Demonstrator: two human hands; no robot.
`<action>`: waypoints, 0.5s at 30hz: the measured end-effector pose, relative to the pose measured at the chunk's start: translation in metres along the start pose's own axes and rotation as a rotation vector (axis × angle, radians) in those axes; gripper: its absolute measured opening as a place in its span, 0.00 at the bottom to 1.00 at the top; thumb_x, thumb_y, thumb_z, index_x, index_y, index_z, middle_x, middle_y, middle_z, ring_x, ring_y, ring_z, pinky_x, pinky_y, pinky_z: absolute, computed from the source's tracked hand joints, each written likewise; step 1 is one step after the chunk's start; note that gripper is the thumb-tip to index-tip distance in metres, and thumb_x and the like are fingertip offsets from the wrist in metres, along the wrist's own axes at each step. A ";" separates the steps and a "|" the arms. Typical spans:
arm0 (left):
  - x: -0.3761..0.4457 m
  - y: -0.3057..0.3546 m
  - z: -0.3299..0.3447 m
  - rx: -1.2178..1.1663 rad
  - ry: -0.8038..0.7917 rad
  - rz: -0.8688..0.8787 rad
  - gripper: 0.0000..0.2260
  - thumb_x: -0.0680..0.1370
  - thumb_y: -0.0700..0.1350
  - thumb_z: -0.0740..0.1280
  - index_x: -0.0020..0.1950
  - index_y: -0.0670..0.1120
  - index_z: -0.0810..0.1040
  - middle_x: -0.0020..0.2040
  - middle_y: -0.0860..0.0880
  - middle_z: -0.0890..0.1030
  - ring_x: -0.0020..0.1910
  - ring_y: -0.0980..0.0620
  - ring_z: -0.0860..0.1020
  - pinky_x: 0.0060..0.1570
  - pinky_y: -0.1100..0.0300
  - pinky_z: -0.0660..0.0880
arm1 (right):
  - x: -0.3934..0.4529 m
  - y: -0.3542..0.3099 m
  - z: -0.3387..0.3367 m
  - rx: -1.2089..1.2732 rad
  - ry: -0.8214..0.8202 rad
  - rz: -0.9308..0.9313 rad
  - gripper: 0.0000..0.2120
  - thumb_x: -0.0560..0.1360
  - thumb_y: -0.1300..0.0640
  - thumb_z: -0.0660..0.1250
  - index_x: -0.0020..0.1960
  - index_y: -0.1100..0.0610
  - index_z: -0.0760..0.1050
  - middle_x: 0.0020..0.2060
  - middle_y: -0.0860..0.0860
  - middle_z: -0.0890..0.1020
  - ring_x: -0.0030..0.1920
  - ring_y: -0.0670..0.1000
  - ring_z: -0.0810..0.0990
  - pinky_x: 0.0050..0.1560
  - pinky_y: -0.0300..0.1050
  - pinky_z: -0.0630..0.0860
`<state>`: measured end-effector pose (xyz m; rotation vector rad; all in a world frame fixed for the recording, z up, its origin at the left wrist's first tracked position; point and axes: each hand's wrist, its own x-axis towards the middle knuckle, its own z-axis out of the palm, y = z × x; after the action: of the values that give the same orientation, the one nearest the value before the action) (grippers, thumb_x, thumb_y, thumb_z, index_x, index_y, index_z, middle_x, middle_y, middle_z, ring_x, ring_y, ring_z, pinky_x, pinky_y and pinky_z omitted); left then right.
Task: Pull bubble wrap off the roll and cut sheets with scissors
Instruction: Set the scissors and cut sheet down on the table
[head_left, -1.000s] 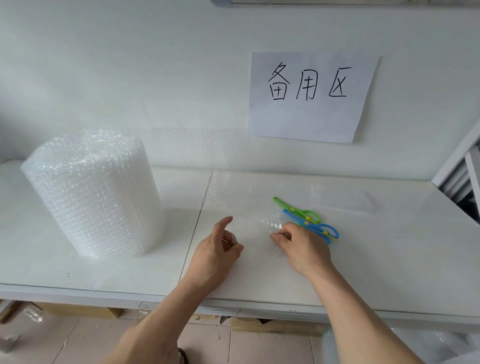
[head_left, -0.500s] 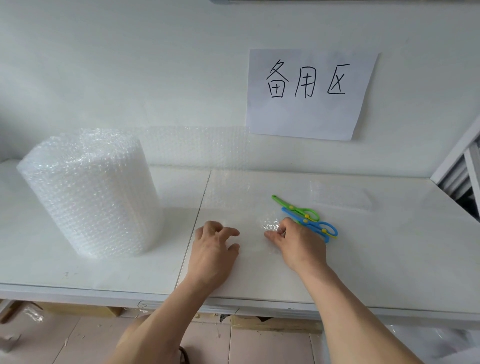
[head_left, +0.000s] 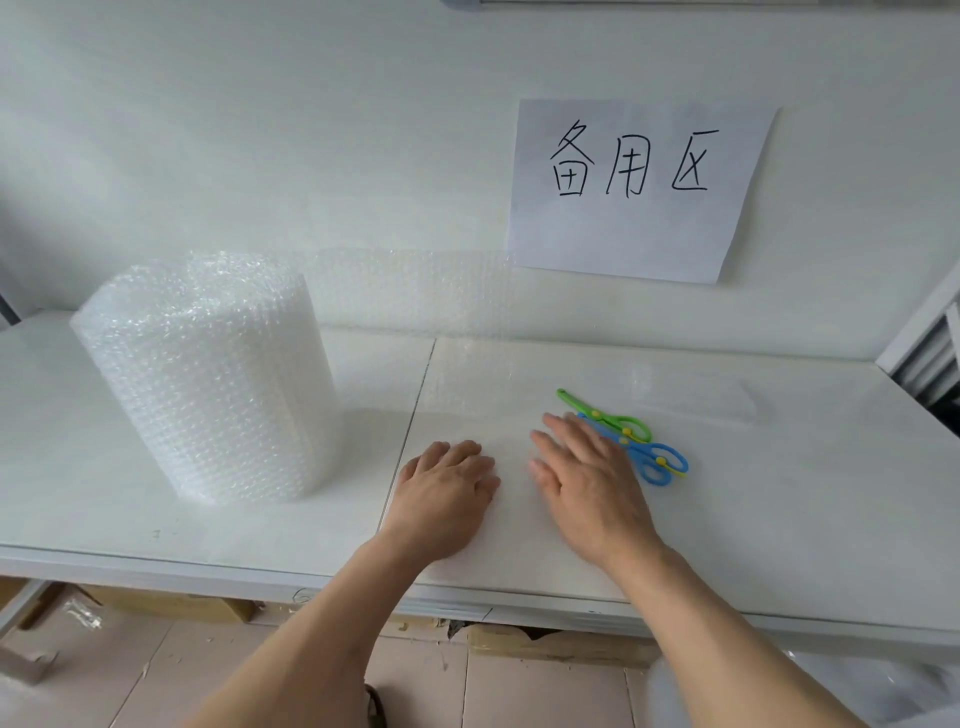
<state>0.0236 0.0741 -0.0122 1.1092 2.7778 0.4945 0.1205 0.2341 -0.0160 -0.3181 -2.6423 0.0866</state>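
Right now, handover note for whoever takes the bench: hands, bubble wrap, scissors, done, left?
Left hand: flat, palm down on the table, holding nothing.
Right hand: flat, fingers spread, empty, beside the scissors.
Bubble wrap roll: upright at left, loose end trailing along the wall.
Scissors: green and blue pairs lie on the table, not picked up.
Done: a clear sheet seems to lie under the hands; hard to tell.
Left: pull more wrap, cut sheets.

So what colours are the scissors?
One pair green, one pair blue, both with yellow dots; only the head view shows them.
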 end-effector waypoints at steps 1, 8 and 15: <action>0.002 0.002 0.000 -0.010 0.028 -0.014 0.17 0.83 0.56 0.52 0.70 0.57 0.71 0.73 0.61 0.66 0.74 0.55 0.59 0.70 0.56 0.54 | 0.002 -0.004 -0.001 0.004 -0.140 -0.042 0.28 0.79 0.43 0.47 0.71 0.54 0.72 0.73 0.51 0.70 0.74 0.54 0.66 0.69 0.52 0.66; 0.004 0.006 0.013 0.147 0.056 -0.004 0.20 0.84 0.55 0.47 0.76 0.55 0.61 0.77 0.57 0.60 0.76 0.51 0.55 0.72 0.54 0.52 | 0.005 -0.006 -0.004 -0.028 -0.623 0.064 0.30 0.82 0.40 0.41 0.80 0.51 0.43 0.79 0.44 0.41 0.78 0.46 0.37 0.76 0.48 0.42; 0.003 0.004 0.007 0.208 -0.002 -0.009 0.22 0.84 0.55 0.45 0.78 0.55 0.56 0.79 0.58 0.57 0.78 0.48 0.52 0.73 0.50 0.51 | 0.000 -0.007 -0.011 -0.038 -0.655 0.130 0.31 0.81 0.38 0.40 0.80 0.50 0.41 0.79 0.43 0.39 0.78 0.47 0.36 0.76 0.49 0.42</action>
<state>0.0258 0.0808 -0.0177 1.1340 2.8832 0.2059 0.1238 0.2271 -0.0053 -0.5525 -3.2686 0.2141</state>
